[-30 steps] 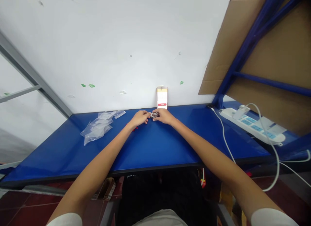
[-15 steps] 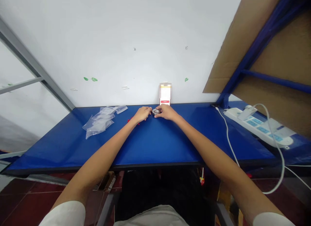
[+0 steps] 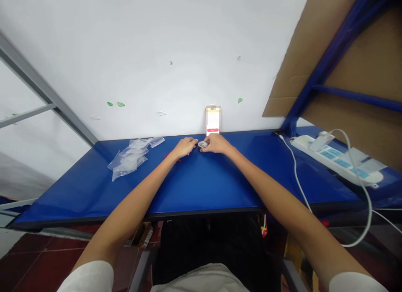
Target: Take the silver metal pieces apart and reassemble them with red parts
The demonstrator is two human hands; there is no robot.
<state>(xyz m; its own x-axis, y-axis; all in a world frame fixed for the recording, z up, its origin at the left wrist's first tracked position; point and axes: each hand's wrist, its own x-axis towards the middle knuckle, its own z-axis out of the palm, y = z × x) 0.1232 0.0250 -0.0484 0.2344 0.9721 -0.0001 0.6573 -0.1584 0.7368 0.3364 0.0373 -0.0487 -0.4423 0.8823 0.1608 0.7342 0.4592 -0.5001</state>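
Little change over the last second: both hands still at the far edge of the blue table [image 3: 204, 187], just before the propped phone [image 3: 212, 121]. Left hand [image 3: 185, 147] and right hand [image 3: 216, 143] curled inward, fingertips pinching a small round metal piece [image 3: 202, 144] between them, low over the tabletop. Clear plastic bags [image 3: 128, 160] untouched, well apart to the left.

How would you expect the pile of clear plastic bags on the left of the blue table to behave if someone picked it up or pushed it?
The clear plastic bags look thin and crumpled, so they would probably flop and feel very light. Loosely heaped on the glossy blue table, they would likely slide and scatter if pushed rather than move together.
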